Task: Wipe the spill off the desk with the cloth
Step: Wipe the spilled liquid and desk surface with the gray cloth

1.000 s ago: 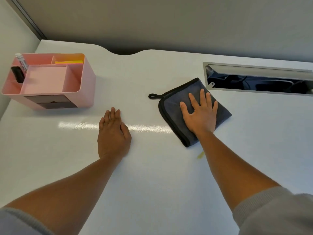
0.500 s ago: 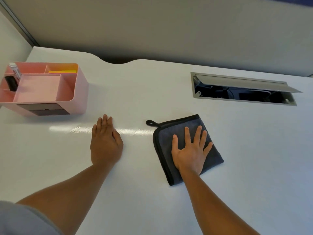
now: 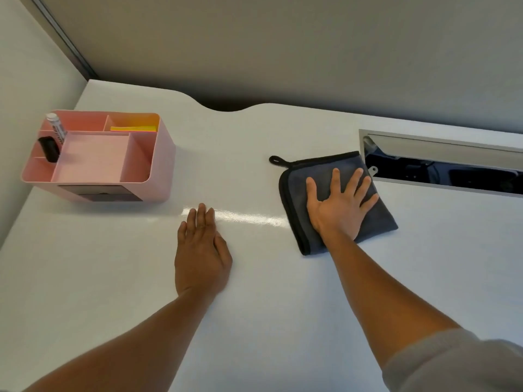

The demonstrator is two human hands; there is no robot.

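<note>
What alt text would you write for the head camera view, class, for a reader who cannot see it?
A right hand presses flat on a folded grey cloth on a white desk, beside an open cable slot. The left hand rests flat nearby; a pink organiser stands far left.

Head view (close) down onto desk (image 3: pixel 268 321)

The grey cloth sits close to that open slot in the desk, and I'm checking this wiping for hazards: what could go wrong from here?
1. The grey folded microfibre cloth has its far corner at the rim of the metal-framed cable slot; a further stroke by the right hand might push the cloth or liquid into it.
2. The left hand rests flat on the glossy white desk; it could slide if the surface is wet there.
</note>
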